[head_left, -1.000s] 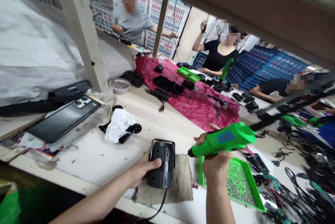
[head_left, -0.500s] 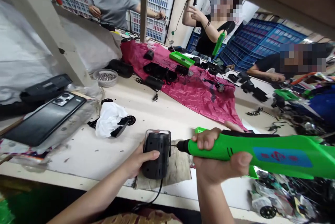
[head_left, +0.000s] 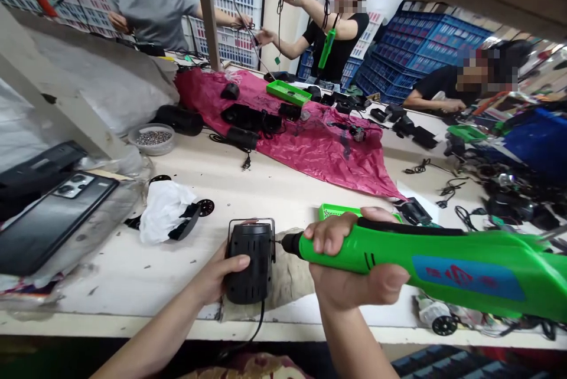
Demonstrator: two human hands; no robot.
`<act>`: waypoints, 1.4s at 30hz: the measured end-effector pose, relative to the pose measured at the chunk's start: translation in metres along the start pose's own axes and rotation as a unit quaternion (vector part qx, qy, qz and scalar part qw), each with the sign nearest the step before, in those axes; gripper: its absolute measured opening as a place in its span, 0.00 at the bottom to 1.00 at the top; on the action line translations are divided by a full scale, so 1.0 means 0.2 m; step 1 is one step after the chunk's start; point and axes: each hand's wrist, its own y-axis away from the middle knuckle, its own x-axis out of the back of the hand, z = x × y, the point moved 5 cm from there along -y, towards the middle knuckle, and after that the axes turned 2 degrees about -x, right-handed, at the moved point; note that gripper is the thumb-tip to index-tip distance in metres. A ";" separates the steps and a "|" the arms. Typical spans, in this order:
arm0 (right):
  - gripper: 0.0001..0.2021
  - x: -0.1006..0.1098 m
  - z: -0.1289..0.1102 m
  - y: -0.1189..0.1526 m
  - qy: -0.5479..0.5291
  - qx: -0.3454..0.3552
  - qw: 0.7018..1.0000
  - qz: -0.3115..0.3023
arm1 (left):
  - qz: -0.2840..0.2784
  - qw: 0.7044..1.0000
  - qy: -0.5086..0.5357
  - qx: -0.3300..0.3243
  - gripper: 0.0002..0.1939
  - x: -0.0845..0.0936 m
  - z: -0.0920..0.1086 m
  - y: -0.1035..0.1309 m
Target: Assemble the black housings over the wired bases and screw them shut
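Observation:
My left hand [head_left: 221, 270] is closed around a black slotted housing [head_left: 248, 267], its thumb lying across the front. A thin metal bracket [head_left: 251, 220] arches over the top of the housing, and a black cord [head_left: 260, 323] hangs from its lower end. The housing is over a worn, pale pad [head_left: 295, 275] on the bench. In my right hand [head_left: 349, 267] is a green electric screwdriver [head_left: 443, 267], held level. Its bit points left at the bracket's side joint; I cannot tell whether the tip touches it.
White cloth [head_left: 163, 213] with black parts, a phone [head_left: 62, 213] and a bowl of screws [head_left: 153, 139] are at left. Pink plastic sheeting [head_left: 328, 154] bears black parts and a green tray [head_left: 289, 93]. Another green tray [head_left: 339, 210] sits behind my right hand. Several co-workers are across the bench.
The whole view has shifted, so the bench things sit further left. My hands keep their holds. Across the bench, one co-worker's hand has come down towards the other person's cable.

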 end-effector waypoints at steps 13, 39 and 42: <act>0.20 -0.03 0.19 0.05 0.062 -0.035 0.997 -0.039 | 0.049 0.992 -0.064 -0.102 0.37 -0.05 0.02 0.00; 0.21 -0.29 0.16 0.02 0.124 -0.063 0.986 -0.092 | 0.037 0.990 -0.083 -0.111 0.29 -0.06 0.05 -0.04; 0.22 -0.29 0.24 0.03 0.123 -0.101 0.982 -0.101 | 0.037 0.989 -0.084 -0.116 0.28 -0.07 0.06 -0.04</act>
